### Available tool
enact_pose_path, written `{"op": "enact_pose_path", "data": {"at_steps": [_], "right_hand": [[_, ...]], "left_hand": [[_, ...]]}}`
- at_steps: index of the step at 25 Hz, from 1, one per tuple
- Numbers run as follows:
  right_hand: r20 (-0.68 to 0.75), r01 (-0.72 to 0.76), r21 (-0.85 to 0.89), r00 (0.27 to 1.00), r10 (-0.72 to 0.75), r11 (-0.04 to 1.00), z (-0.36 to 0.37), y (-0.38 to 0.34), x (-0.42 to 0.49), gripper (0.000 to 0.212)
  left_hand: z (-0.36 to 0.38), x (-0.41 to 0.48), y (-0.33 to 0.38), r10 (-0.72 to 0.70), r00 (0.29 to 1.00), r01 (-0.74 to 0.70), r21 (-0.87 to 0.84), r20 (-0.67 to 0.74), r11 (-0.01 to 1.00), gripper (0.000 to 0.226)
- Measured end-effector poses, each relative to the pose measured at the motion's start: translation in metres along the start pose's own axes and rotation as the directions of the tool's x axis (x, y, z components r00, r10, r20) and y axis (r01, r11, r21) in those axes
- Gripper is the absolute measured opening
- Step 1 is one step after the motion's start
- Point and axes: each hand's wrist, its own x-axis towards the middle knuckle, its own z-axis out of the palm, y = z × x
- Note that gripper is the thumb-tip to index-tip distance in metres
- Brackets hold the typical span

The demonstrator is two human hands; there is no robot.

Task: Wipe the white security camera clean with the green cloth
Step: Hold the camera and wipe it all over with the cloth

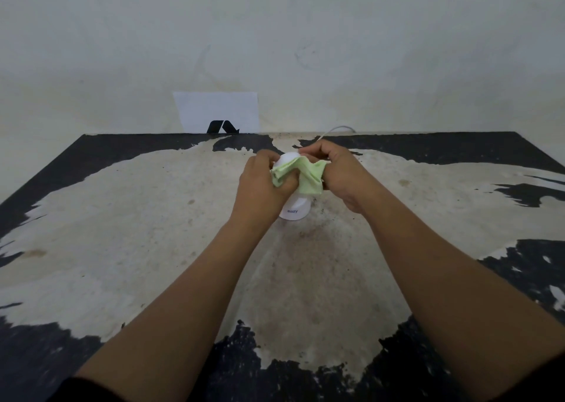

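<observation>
Centrally, both hands' grip (301, 172) bunching green cloth (305, 177) over white security camera (293, 212), paper sheet (217, 109) behind

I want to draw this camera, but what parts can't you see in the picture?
Head view only:
- Front of the security camera: covered by the green cloth and both hands, left hand, right hand.
- Small word on its base: blurred.
- White cable: its far end drops behind the table edge.
- Black logo on the paper: bottom hidden by the table edge.
</observation>
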Motion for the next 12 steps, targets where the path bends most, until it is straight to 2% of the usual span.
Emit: {"op": "enact_pose_path", "data": {"at_steps": [4, 12], "right_hand": [[-0.013, 0.013, -0.037, 1.0, -0.013, 0.999, -0.002, 0.001, 0.0, 0.012], [-0.032, 0.055, -0.047, 0.998, -0.057, 0.997, 0.0, 0.004, -0.001, 0.009]], "left_hand": [[0.015, -0.01, 0.004, 0.003, 1.0, -0.001, 0.06, -0.024, 0.998, 0.064], [0.012, -0.016, -0.012, 0.03, 0.999, -0.032, 0.054, 0.045, 0.998, 0.076]]}}
